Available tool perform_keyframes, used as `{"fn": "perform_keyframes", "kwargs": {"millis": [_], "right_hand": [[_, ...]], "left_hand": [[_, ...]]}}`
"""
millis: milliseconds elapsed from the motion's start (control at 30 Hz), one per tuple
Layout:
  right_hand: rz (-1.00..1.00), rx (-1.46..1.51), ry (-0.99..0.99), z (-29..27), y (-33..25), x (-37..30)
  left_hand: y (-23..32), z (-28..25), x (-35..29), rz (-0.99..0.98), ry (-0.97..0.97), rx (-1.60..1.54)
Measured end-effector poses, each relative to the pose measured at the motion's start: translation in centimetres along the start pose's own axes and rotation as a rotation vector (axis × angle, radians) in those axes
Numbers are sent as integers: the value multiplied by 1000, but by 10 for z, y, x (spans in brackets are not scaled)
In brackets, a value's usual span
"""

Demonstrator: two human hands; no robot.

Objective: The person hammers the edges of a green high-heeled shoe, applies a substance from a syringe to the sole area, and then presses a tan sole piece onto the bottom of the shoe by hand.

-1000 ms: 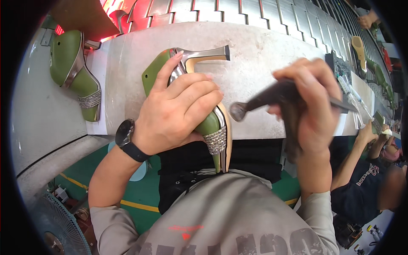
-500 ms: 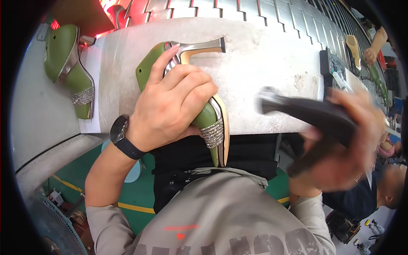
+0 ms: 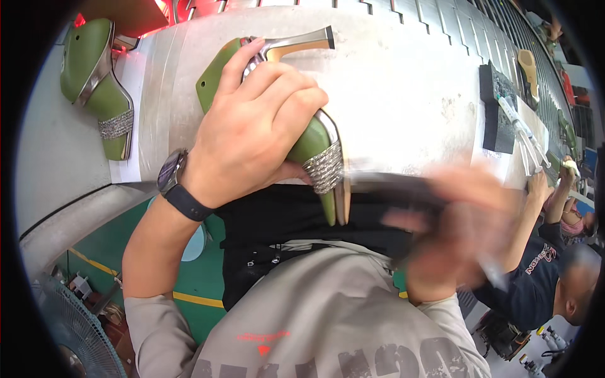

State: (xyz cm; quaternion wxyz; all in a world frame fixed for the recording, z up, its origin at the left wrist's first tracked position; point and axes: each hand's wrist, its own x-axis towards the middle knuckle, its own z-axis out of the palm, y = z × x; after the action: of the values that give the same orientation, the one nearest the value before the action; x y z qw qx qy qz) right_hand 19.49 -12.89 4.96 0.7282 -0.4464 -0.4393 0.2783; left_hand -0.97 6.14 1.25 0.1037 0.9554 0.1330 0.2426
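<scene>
My left hand (image 3: 252, 123) is closed around a green high-heeled shoe (image 3: 309, 140), lying on its side at the worktable's near edge. Its silver heel points to the far right, and its toe, with a glittering strap, sticks out toward me. On the right, my right hand (image 3: 469, 208), smeared by motion, grips a dark hammer (image 3: 397, 186). The hammer's blurred front end is beside the sole near the toe; whether it touches cannot be made out. A matching green shoe (image 3: 94, 69) lies at the far left.
A pale worktable (image 3: 403, 107) runs ahead of me, with a slatted metal conveyor (image 3: 378, 12) beyond. At right are a black block (image 3: 498, 113), syringe-like tubes (image 3: 520, 129) and a tan sole (image 3: 528, 72). A co-worker (image 3: 529, 271) works there. A fan (image 3: 82, 334) stands lower left.
My right hand has swung the hammer leftward, from over the table's right part to beside the shoe's sole. The shoe and my left hand appear slightly higher in view. The co-worker's arms have moved.
</scene>
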Motion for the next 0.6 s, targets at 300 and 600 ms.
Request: {"fn": "perform_keyframes", "kwargs": {"millis": [300, 600], "right_hand": [[356, 349, -22, -5, 38, -7], [268, 61, -127, 3, 9, -10]], "left_hand": [[-1, 2, -7, -12, 48, 38], [-5, 10, -6, -27, 58, 58]]}}
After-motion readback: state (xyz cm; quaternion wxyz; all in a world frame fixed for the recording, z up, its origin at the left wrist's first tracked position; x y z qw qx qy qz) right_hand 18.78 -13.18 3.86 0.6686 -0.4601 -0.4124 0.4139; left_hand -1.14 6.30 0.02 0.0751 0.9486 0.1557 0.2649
